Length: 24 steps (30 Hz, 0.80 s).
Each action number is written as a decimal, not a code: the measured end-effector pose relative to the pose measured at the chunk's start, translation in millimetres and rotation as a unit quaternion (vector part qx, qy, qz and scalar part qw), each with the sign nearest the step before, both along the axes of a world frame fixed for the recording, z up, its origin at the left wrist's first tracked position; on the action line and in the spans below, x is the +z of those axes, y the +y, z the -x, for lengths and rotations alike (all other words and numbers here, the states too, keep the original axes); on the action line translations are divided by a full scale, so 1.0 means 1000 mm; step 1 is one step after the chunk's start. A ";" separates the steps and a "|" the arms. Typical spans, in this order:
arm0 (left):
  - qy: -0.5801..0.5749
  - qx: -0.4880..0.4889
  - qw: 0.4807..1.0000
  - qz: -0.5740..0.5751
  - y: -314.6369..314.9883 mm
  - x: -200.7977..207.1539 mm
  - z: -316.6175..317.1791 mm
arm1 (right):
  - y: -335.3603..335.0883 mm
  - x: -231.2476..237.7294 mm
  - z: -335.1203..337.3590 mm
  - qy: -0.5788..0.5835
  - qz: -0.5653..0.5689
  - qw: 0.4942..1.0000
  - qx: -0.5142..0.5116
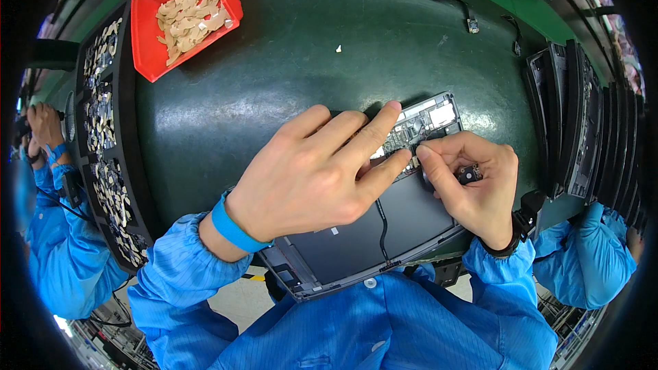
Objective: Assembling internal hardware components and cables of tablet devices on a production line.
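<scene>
An opened laptop or tablet housing (343, 233), dark grey and flat, lies tilted in front of me with its near edge by my body. Along its far side runs an exposed circuit board (411, 130). My left hand (308, 171) spreads over the housing, fingers stretched out, fingertips on the board. My right hand (473, 171) is closed, thumb and forefinger pinched at the board next to my left fingertips. Its curled fingers hold a small black module (469, 175); what lies between the pinching tips is hidden. A thin black cable (382, 233) crosses the housing.
A red bin (140, 48) of tan pieces stands far left, beside a black tray (130, 185) of small parts. At right, several dark housings (576, 123) stand in a row. Small cabled parts (471, 24) lie at the back. Co-workers' blue sleeves (582, 260) show at both sides.
</scene>
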<state>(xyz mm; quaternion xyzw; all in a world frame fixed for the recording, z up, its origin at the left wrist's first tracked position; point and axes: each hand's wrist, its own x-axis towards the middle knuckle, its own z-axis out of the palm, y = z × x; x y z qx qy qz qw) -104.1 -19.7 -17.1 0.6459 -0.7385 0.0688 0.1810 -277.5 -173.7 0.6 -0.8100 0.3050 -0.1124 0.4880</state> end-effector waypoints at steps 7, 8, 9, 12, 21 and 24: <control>0.006 0.003 1.000 -0.008 -0.001 0.000 0.000 | -0.002 0.001 -0.001 0.007 -0.017 1.000 0.004; 0.011 0.003 1.000 -0.011 -0.001 0.000 0.000 | -0.002 0.001 -0.001 0.007 -0.017 1.000 0.003; 0.011 0.002 1.000 -0.011 -0.001 0.000 0.000 | -0.002 0.000 -0.001 0.007 -0.019 1.000 0.002; 0.004 0.005 1.000 -0.019 0.001 0.000 0.000 | -0.001 0.001 -0.002 0.008 -0.019 1.000 0.003; 0.028 0.043 0.996 -0.069 -0.005 0.013 0.011 | -0.025 0.017 0.007 0.046 -0.227 0.972 0.051; 0.014 0.044 0.997 -0.068 -0.004 0.016 0.012 | -0.028 0.037 0.010 0.025 -0.187 0.982 0.017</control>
